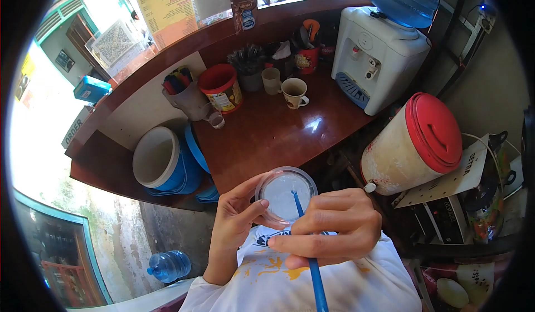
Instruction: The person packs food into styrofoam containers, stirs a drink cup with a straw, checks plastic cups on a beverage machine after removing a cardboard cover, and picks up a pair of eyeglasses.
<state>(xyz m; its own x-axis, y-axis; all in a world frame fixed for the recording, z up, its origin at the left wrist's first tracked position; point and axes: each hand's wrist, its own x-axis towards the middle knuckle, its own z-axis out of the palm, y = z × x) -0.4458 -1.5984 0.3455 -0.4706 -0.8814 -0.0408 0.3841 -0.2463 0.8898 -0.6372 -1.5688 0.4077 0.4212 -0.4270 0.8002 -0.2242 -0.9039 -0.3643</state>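
My left hand (241, 214) is wrapped round the left side of a round, clear plastic container (277, 194), thumb at its rim. White or pale contents, or a pale base, show inside; which of these I cannot tell. My right hand (334, 225) is closed around a long blue stick (316, 278), whose thin tip lies over the container's inside. The stick's other end points down toward the white shirt. Both hands are close together in front of the chest, just past the edge of the brown table (251, 150).
A patterned mug (294, 93), a beige cup (271, 81), a small clear cup (216, 120) and a red tub (221, 89) stand on the table. At the right are a water dispenser (376, 55) and a red-lidded container (412, 145); a blue bucket (186, 170) is left.
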